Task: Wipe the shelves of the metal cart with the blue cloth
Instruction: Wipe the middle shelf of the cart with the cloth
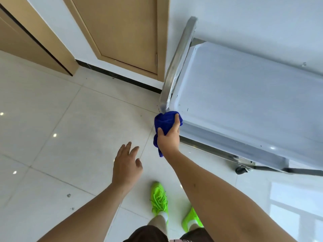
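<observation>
Dark shorts (146, 234) fill the near bottom edge, and just beyond them two bright green shoes (160, 199) stand on the pale tiled floor (52, 119). Both bare forearms reach away from there.

On the right, the right hand (168, 139) has its grip pinching the blue cloth (166, 122): the thumb lies across the near left side of the bunched fabric and a finger runs up its right side, with a tail of cloth hanging below the wrist on the left. The cloth is pressed against the near left corner of the cart (244, 102), right where the lower end of the handle (180, 55) meets the top shelf (236, 88).

Left of it, the left hand (126, 165) hangs over the floor with its grip spread, fingers loosely apart and holding nothing, well apart from the cart.

The cart stands to the right, its top shelf a flat pale tray with a raised rim, bare and slightly glossy. Its metal handle is a curved bar running from the near corner to the far one along the shelf's left end. Under the near edge a lower metal rail shows, and a dark caster (242, 170) sits on the floor below it.

Farther off, a light wooden door (122, 32) stands closed on the left of the cart in a white wall (244, 14), with a dark skirting strip (118, 76) along the base. Small bright reflections dot the tiles at far left.
</observation>
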Available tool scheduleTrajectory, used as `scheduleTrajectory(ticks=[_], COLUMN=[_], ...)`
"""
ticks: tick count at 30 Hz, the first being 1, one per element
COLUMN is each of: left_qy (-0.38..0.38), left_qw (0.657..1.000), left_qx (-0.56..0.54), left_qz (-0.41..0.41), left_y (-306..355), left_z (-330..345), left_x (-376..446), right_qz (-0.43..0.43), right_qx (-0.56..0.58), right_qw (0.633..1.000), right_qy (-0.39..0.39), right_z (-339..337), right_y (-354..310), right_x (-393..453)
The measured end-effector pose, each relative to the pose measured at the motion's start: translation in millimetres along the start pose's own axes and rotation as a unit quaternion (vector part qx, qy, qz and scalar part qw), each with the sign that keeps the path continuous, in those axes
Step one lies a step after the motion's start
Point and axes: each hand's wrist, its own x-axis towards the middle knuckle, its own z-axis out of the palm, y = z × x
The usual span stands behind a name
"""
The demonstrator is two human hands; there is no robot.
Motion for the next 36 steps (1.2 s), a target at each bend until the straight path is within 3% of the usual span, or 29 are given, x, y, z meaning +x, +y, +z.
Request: scheduleTrajectory(ticks=[4,8,19,25,30,34,36], left_qy=[-0.017,-0.028,0.002,0.106,0.188,0.256,0.274], left_qw=[1.0,0.999,0.995,0.971,0.934,0.908,0.909], left_qx=[-0.007,-0.021,-0.061,-0.113,-0.155,-0.196,-0.192], left_qz=[0.003,0.023,0.076,0.181,0.26,0.268,0.247], left_y=[-6.2,-3.9,14.7,35.2,64.3,86.2,96.5], left_z=[19.5,51.9,132.2,165.7,216.1,246.4,249.1], left_x=[1.9,7.4,27.6,85.9,165.0,226.4,251.9], right_qz=[-0.034,-0.016,-0.066,-0.2,-0.26,-0.295,-0.305], right_qx=[-0.135,-0.186,-0.277,-0.394,-0.533,-0.495,-0.488], right_qw=[0.986,0.979,0.956,0.897,0.804,0.815,0.815], right_qy=[-0.091,-0.076,-0.066,-0.003,-0.032,0.061,0.069], right_z=[-12.1,-27.9,-70.7,-80.1,-53.2,-19.4,-17.0], right_y=[39.4,77.0,139.7,152.4,192.3,217.8,213.1], right_x=[0.8,12.2,72.6,128.3,198.3,231.7,246.8])
